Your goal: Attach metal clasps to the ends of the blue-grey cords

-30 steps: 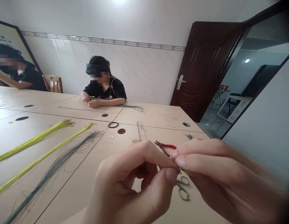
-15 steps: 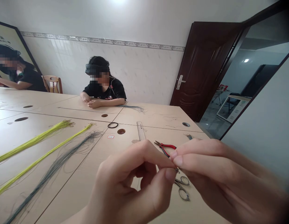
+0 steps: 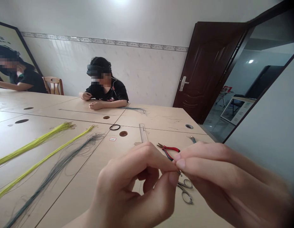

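My left hand (image 3: pixel 139 183) is closed in a pinch, thumb against forefinger, in the lower middle of the head view. Its fingertips meet those of my right hand (image 3: pixel 222 174), which also pinches from the right. Between them pokes out a tiny dark metallic-looking piece (image 3: pixel 180 174), mostly covered by the fingers and too small to name. Beyond the hands lie red and black pliers (image 3: pixel 169 148). Scissors (image 3: pixel 186 191) rest on the table below the fingertips, their blades hidden behind my left hand.
Two bundles of yellow cord (image 3: pixel 40 144) and a grey-green bundle (image 3: pixel 59 172) stretch across the table at left. A clear ruler (image 3: pixel 143 133), a black ring (image 3: pixel 115 127) and a small label (image 3: pixel 113 139) lie ahead. A co-worker (image 3: pixel 105 85) sits opposite; another person (image 3: pixel 25 76) is far left.
My hands keep the same pinch, with only a slight shift at the fingertips. The co-worker opposite has moved one hand away from the other, up and to the left.
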Action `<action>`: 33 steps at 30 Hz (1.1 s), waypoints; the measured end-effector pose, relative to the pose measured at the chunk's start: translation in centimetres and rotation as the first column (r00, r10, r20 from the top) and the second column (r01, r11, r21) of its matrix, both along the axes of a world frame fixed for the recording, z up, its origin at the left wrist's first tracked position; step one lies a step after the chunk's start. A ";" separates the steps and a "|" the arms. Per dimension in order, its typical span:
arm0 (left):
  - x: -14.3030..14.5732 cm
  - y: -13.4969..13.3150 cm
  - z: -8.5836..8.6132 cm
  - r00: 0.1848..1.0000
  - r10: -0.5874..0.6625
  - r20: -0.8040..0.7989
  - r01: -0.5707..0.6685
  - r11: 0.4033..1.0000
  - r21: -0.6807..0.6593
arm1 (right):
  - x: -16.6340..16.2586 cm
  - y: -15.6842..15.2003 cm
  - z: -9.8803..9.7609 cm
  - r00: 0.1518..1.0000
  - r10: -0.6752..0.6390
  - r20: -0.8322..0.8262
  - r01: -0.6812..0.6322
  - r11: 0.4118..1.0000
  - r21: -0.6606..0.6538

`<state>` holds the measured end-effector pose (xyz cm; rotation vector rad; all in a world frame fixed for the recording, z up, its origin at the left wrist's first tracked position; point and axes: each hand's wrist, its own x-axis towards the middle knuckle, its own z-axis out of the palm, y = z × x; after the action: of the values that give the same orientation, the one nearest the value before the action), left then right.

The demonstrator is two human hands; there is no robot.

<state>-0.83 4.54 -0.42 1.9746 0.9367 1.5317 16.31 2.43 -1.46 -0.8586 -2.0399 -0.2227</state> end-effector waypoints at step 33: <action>-0.9 0.7 -1.2 0.793 -0.451 0.410 0.595 0.720 -0.358 | 0.2 1.4 1.3 0.992 0.113 0.052 -0.118 0.987 0.105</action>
<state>-1.74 5.20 -1.67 1.4297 0.4800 1.0864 16.48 3.86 -0.18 -0.6719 -2.0923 -0.2876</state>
